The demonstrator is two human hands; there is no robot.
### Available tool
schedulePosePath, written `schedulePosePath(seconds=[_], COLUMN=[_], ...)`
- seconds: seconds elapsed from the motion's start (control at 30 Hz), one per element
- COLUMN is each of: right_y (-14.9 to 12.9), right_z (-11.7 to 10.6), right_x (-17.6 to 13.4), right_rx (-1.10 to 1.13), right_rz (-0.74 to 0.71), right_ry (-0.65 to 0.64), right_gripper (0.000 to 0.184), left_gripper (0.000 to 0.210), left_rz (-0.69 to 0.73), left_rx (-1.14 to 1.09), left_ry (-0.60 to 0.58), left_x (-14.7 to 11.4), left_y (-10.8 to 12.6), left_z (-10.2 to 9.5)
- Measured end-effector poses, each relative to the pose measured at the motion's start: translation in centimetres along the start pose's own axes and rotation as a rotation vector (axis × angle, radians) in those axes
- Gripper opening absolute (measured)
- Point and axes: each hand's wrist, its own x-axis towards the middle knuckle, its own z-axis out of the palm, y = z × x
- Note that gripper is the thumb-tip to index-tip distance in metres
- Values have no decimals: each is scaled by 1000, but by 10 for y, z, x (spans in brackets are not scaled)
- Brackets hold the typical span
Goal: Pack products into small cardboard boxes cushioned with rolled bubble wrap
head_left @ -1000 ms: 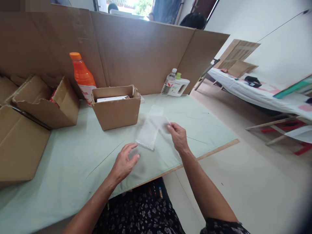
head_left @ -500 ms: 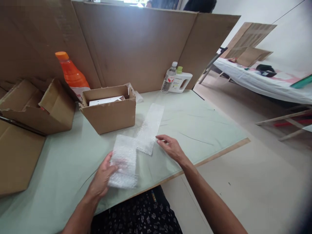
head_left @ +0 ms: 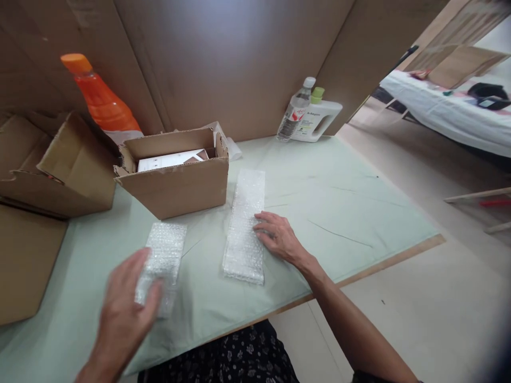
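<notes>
A shorter piece of bubble wrap (head_left: 170, 255) lies at the front left of the table. My left hand (head_left: 125, 303), blurred by motion, is at its left edge with thumb and fingers apart. To the right, a long strip of bubble wrap (head_left: 244, 229) lies flat, running away from me. My right hand (head_left: 277, 236) rests at the strip's right edge, its fingertips touching the edge. Those fingers are slightly bent and spread, gripping nothing that I can see.
Behind the bubble wrap stands an open cardboard box (head_left: 179, 189) with a white box (head_left: 171, 159) inside. More cardboard boxes (head_left: 80, 175) stand left. An orange bottle (head_left: 106, 109), a clear bottle (head_left: 295, 111) and a white jug (head_left: 315, 119) stand against the tall cardboard panel (head_left: 231, 64).
The shorter bubble wrap has moved left with my left hand, whose fingers have opened. My right hand has come onto the long strip, which now lies straighter. The view has shifted downward.
</notes>
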Motion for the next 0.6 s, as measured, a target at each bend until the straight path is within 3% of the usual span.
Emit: schedulePosePath(seconds=[0.07,0.1,0.2,0.27,0.43,0.5,0.6], right_y=[0,-1,-7,-9,-9,-14,-30], right_z=[-1,-1,3,6,-4,-17,-31], right_x=[-2,-4,-15,-26,-57,-72,-92], right_rx=[-20,-35,-83,-86,4,42,108], right_rz=[-8,-20,-79,-131,-231,-217,-171], right_ry=[-6,-11,-18,-17,-75,-140,-211], right_gripper=[21,22,27,31,39,52,84], left_gripper=[52,54,64,60,32,25,16], left_rz=[291,371,460,477,471,412,273], left_rx=[-90,-117,-164,-182,-222,-287,-449], left_ry=[-145,-226,-401,-453,-327,-308,-401], left_x=[0,1,0,-5,-21,-21,-11], left_y=[28,42,71,79,77,75,76], left_z=[24,38,75,89,97,93,83])
